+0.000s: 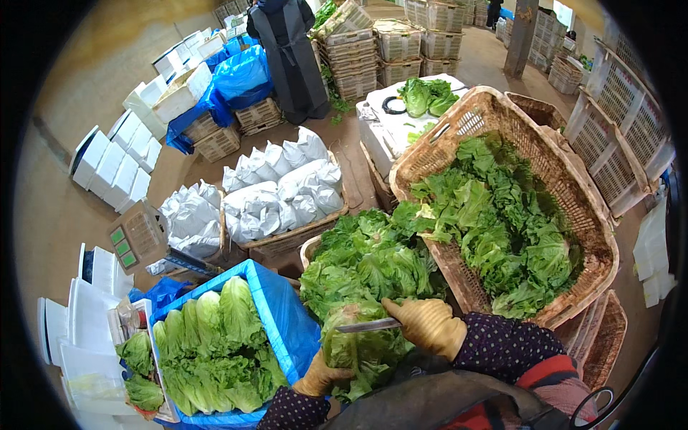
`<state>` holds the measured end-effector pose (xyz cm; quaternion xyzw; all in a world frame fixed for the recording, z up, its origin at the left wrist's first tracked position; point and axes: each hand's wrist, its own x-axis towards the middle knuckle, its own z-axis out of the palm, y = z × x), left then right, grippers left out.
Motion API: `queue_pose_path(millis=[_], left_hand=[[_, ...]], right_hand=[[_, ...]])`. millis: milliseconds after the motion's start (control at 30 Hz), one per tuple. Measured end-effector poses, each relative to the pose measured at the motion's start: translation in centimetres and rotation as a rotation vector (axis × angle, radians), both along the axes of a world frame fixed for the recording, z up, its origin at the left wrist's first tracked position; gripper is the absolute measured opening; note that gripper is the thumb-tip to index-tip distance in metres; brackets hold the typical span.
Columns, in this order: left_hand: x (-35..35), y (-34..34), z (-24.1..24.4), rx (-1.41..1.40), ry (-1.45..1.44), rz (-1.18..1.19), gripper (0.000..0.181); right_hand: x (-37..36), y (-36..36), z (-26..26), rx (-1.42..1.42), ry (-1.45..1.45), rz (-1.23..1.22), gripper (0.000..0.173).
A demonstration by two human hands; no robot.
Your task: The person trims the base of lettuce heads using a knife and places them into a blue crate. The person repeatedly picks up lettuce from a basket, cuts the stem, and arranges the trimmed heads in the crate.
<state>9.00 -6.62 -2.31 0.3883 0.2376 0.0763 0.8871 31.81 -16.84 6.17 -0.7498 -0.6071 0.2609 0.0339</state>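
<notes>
My left hand point(323, 374), in a yellow glove, grips a head of romaine lettuce point(359, 352) from its left side. In my gloved right hand point(430, 325) is a knife, its blade point(370, 325) lying across the top of that head near the stem end. Whether the edge is cutting in, I cannot tell. Directly beyond the hands, a crate heaped with leafy lettuce point(371, 258) stands close. To the left, a box lined with blue plastic point(293, 322) holds rows of trimmed lettuce heads point(215, 344).
A dirty plastic crate point(586, 215) tilts at the right with loose lettuce point(500, 226) inside. A scale point(134, 236) stands at the left, near crates of white bags point(285, 188). White foam boxes point(115, 166) line the far left. A person point(290, 59) in a dark apron stands beyond.
</notes>
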Motion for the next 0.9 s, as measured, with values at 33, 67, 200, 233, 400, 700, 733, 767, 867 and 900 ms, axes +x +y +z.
queue_pose_path(millis=[33,67,200,233,400,700,733,767,867,900], left_hand=[[0.2,0.1,0.4,0.026,-0.002,-0.001,0.086],[0.3,0.2,0.8,0.052,-0.004,-0.002,0.086],[0.0,-0.6,0.5,-0.054,0.072,0.088,0.086],[-0.2,-0.9,0.1,-0.024,0.099,0.062,0.086],[0.7,-1.8,0.2,0.001,0.099,0.021,0.085],[2.4,-0.2,0.5,0.086,-0.028,0.077,0.069],[2.9,0.3,0.3,0.145,-0.003,0.116,0.067],[3.2,0.8,-0.1,0.204,0.021,0.154,0.064],[4.3,3.4,-2.2,0.27,0.064,0.359,0.05],[4.1,4.2,-2.9,0.452,0.081,0.394,0.047]], right_hand=[[0.0,0.0,-0.3,0.022,-0.035,0.005,0.044],[-0.1,-0.1,-0.6,0.045,-0.069,0.01,0.043],[-0.3,-0.7,-1.7,0.156,-0.195,0.052,0.046],[-0.4,-0.7,-2.0,0.156,-0.23,0.058,0.047],[-0.5,0.2,-3.0,0.263,-0.112,0.01,0.052],[5.8,1.5,-4.1,0.346,0.062,-0.475,0.021],[5.5,2.2,-2.8,0.426,0.177,-0.45,0.02],[5.1,2.8,-2.0,0.505,0.291,-0.423,0.019],[0.8,2.8,-3.2,0.76,0.302,-0.222,0.028],[-1.3,2.2,-1.6,0.715,0.313,-0.176,0.035]])
